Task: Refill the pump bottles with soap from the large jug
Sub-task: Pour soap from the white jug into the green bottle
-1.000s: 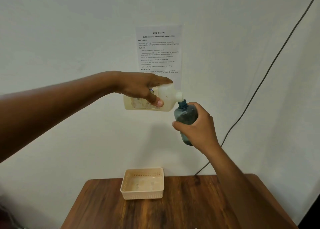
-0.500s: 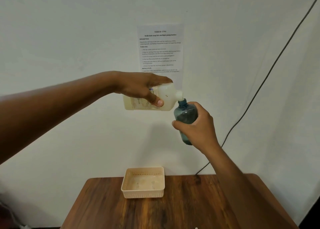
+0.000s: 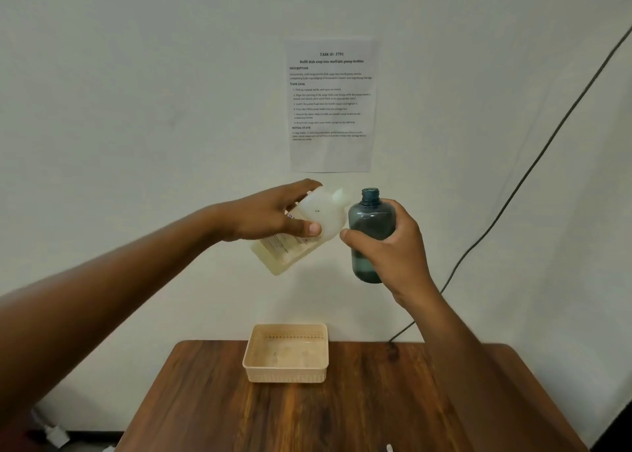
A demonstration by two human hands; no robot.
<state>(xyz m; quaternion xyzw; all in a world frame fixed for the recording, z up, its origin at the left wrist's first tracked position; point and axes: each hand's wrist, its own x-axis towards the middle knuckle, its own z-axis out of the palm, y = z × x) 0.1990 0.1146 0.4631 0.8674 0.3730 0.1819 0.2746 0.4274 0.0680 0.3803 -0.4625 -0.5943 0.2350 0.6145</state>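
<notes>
My left hand grips the pale translucent soap jug in the air in front of the wall. The jug is tilted with its spout pointing up and to the right, and yellowish soap sits in its lower end. My right hand holds a dark blue-green pump bottle upright just to the right of the jug. The bottle's neck is open with no pump head on it. The jug's spout is beside the neck, apart from it.
A beige perforated plastic basket stands at the back edge of the brown wooden table. A printed task sheet hangs on the wall. A dark cable runs down the wall at right.
The jug has tipped back from level, spout at the bottle's mouth, to spout-up beside it. The bottle now stands more upright. Both hands sit lower against the task sheet.
</notes>
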